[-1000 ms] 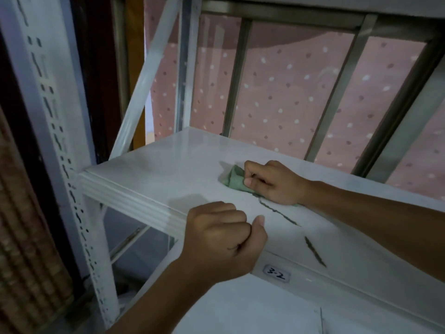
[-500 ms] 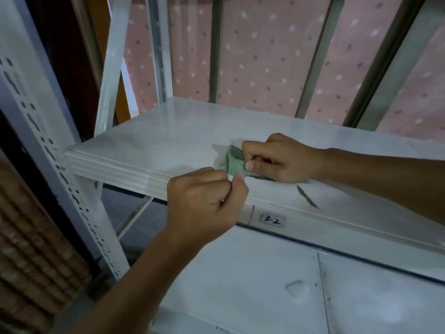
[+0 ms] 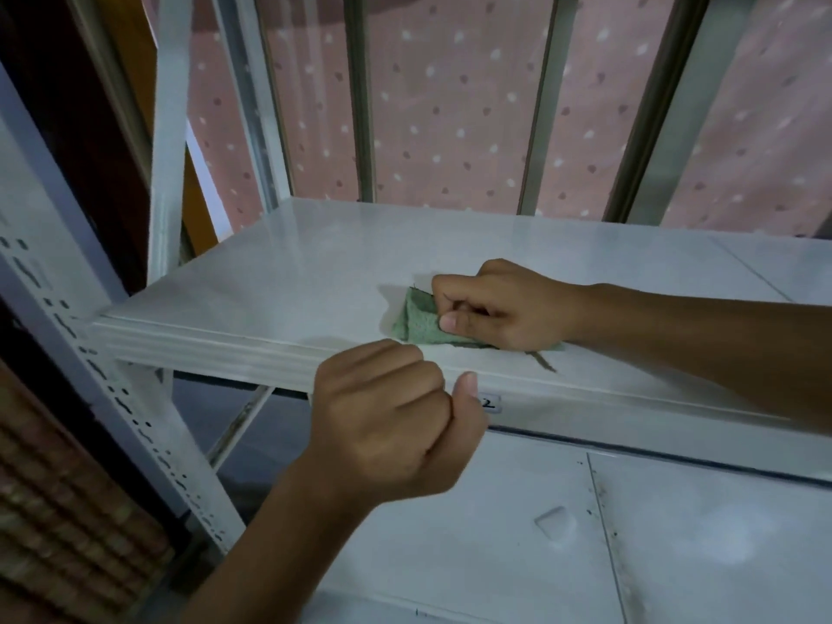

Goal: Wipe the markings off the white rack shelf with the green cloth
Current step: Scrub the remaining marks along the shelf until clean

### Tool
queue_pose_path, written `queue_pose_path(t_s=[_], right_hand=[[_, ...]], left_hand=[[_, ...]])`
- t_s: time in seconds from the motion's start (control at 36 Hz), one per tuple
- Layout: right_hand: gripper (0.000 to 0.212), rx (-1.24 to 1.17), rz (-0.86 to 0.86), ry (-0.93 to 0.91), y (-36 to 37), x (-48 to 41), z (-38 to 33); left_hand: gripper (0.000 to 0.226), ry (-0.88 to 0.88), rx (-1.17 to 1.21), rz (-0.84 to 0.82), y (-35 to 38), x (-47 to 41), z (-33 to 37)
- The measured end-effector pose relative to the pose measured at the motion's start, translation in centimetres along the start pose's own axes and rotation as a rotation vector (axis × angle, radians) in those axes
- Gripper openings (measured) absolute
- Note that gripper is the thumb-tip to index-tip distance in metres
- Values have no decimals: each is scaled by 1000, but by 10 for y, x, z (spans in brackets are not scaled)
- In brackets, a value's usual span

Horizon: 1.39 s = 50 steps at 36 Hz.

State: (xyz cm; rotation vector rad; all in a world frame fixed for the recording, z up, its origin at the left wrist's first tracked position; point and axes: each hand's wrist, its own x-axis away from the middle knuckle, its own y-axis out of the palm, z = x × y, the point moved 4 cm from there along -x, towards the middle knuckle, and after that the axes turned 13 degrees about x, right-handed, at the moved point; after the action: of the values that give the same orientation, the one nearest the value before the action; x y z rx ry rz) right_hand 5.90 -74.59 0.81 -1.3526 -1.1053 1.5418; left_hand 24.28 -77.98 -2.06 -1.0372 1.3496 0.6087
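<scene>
The smooth white shelf (image 3: 288, 281) carries the green cloth (image 3: 416, 324) near its front edge, pressed flat under the right hand (image 3: 499, 308), whose fingers and thumb pinch the folded, nubby fabric. The left hand (image 3: 391, 421) is curled into a loose fist holding nothing, in front of the shelf's ridged lip. A dark streak (image 3: 542, 360) shows just right of the cloth.

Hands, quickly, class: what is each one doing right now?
Left hand: closed fist, holding nothing visible.
Right hand: closed on the green cloth.
</scene>
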Motion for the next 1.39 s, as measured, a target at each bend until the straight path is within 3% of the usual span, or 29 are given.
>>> queue_pose_path(t_s=[0.42,0.61,0.86,0.94,1.11,1.28,1.39], right_hand=[[15,10,-29,229,-22,52,-36],[14,119,-72,99,-32,75,-83],[14,94,59,252,-46,91,-98],[16,84,142,387,-52,97,-92],[16,189,286,832,-78,135,-61],[30,545,139,1330,-96,206,-4],[42,579,-20,1591,-78,230,8]], left_hand=[[60,-110,205,115,-8,-5,12],[60,-70,233,79,-23,-14,13],[62,-46,240,77,-37,-21,14],[61,-52,245,70,-37,-16,12],[52,2,61,-38,-31,1,-2],[16,-35,7,-181,-7,29,-10],[15,-131,-23,-209,8,31,-18]])
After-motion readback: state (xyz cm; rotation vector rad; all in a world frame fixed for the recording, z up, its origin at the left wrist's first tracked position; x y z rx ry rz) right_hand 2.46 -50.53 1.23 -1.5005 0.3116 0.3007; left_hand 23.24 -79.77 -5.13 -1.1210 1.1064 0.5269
